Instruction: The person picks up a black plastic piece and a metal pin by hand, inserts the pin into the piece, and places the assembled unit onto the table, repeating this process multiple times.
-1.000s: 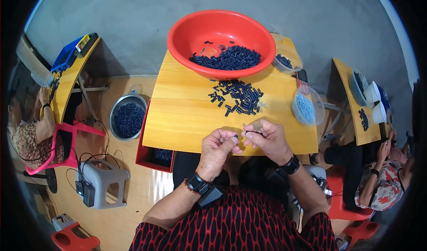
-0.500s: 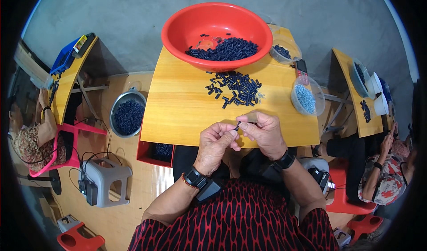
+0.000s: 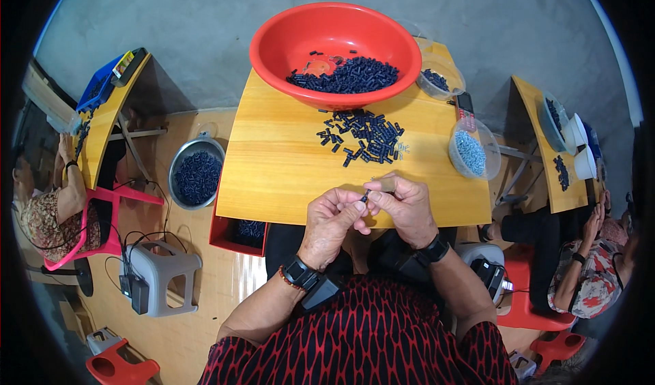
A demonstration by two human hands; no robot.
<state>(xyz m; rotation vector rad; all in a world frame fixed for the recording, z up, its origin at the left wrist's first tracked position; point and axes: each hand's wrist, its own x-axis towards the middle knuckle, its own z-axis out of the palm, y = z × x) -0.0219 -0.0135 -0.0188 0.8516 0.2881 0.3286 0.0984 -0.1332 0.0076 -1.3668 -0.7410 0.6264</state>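
Over the near edge of the yellow wooden table [image 3: 273,173], my two hands meet fingertip to fingertip. My left hand [image 3: 329,225] pinches a small black cylindrical piece [image 3: 365,197] between thumb and fingers. Closed against that piece's other side is my right hand [image 3: 411,211]; its fingertips hide anything tiny between them. A tan band wraps a right finger. Beyond the hands lies a loose pile of similar black pieces [image 3: 372,136], with a few small silvery screws [image 3: 402,150] at its right edge.
A large red basin [image 3: 334,98] with black pieces stands at the back. On the right are clear bowls, one holding silvery-blue small parts [image 3: 469,152], and a phone [image 3: 464,103]. A metal bowl [image 3: 177,197] and red box [image 3: 222,238] sit left. People work at both sides.
My fingertips have shifted slightly around the black piece, the right hand a little lower and closer to the left. The pile and containers stay as they were.
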